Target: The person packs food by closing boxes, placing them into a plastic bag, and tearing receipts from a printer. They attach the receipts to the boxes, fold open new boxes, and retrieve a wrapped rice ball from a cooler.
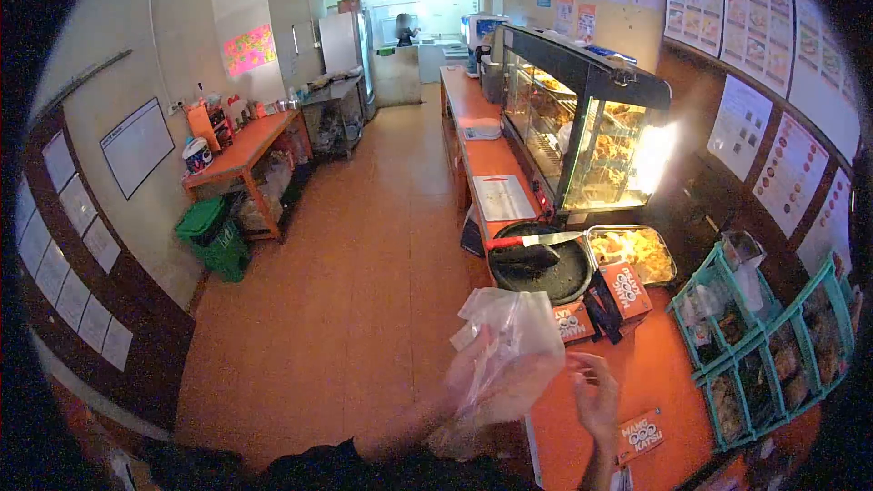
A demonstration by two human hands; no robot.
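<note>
Fingers of the left hand point(475, 355) were closed on a clear plastic bag point(527, 332), though blur meant the exact grip could not be told. The bag hung upright at the near edge of an orange table point(668, 350). Just to its right, the right hand point(597, 388) was raised, fingers loosely curled, partly open and empty. Near that wrist, a flat orange packet point(641, 437) lettered "Mang Katsu" lay on the table. Beyond the hands, two orange boxes point(625, 292) with the same lettering sat near a round black tray point(566, 277). A red-handled knife point(546, 239) lay across the tray, beside a metal pan point(674, 271) of golden food. To the right stood a green rack point(725, 361) holding packets. Behind the pan, a glass display case point(546, 118) glowed brightly. Farther left, a green bin point(214, 235) stood on the floor point(364, 264); another person point(404, 34) was at the room's far end.
</note>
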